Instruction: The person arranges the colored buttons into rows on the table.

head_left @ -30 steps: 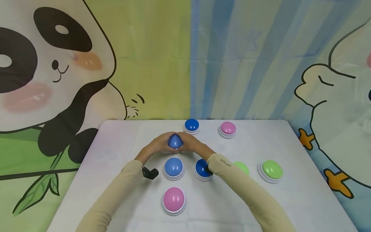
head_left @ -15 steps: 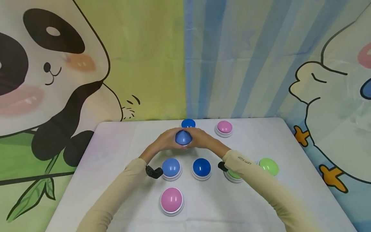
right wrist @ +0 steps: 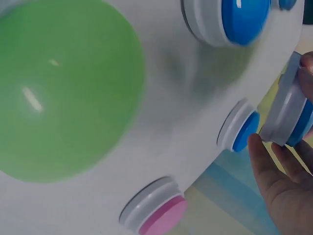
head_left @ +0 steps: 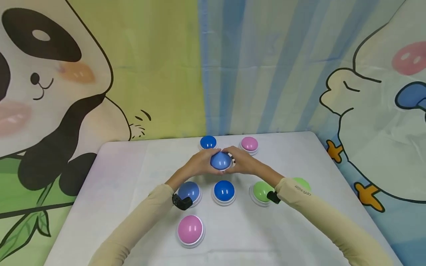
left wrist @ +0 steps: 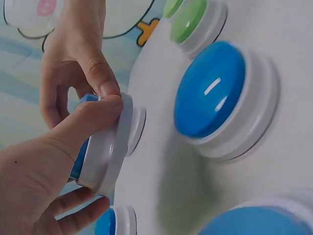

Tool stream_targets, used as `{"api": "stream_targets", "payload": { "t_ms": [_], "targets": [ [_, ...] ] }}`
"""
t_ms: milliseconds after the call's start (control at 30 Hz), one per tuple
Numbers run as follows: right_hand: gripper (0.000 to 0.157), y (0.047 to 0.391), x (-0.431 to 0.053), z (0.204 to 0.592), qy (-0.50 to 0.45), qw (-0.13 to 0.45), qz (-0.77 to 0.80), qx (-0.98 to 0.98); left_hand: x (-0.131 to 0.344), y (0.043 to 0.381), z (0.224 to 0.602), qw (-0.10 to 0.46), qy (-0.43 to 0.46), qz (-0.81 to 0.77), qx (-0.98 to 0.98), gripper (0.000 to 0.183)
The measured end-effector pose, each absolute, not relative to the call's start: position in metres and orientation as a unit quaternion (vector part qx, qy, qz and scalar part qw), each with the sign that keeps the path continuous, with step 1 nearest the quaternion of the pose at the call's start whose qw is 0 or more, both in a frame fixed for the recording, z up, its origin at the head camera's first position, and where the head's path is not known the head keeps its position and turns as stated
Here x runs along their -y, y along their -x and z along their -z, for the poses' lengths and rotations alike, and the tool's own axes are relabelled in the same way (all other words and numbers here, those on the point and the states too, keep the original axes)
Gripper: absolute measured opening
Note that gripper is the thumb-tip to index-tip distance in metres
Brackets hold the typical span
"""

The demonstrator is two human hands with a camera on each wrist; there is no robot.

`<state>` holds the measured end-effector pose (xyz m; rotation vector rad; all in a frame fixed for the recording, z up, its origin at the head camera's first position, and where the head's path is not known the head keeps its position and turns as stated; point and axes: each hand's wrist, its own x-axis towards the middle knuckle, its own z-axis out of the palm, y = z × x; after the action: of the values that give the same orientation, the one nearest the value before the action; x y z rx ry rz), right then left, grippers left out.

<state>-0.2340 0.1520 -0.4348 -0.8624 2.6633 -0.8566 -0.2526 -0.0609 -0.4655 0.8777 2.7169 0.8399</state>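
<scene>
A push button (head_left: 221,161) with a light-blue dome and white base is held up between both hands, behind a darker blue button (head_left: 224,191). My left hand (head_left: 200,162) grips its white base, thumb on one side and fingers on the other, as the left wrist view shows. From the other side my right hand (head_left: 244,162) holds it by the rim with thumb and fingertips; a small gap shows between its palm and the button. In the left wrist view the two thumbs meet at the rim of the base.
Other push buttons stand on the white table (head_left: 133,177): light blue (head_left: 189,191) and pink (head_left: 190,229) nearer me, green (head_left: 261,191) and a second green (head_left: 302,182) rightward, blue (head_left: 208,142) and pink (head_left: 249,144) at the back. The right sleeve partly covers the second green one.
Both hands have carried the light-blue button rightward, from behind the other light-blue one to behind the darker blue one. The head view has turned right, so the scene slides left.
</scene>
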Motion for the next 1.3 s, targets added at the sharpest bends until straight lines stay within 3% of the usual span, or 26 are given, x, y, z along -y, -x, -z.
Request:
{"api": "stream_targets", "payload": {
  "t_ms": [667,967,1300],
  "targets": [
    [0.073,0.116,-0.153,0.432,0.334,0.059,0.290,-0.895,0.070,0.137,0.446,0.051,-0.405,-0.248,-0.879,0.084],
    [0.076,0.097,-0.157,0.437,0.320,0.068,0.290,-0.900,0.064,0.119,0.447,0.079,-0.392,-0.228,-0.888,0.088],
    [0.078,0.085,-0.173,0.454,0.305,0.076,0.267,-0.911,0.042,0.108,0.467,0.047,-0.434,-0.200,-0.877,0.085]
  ]
}}
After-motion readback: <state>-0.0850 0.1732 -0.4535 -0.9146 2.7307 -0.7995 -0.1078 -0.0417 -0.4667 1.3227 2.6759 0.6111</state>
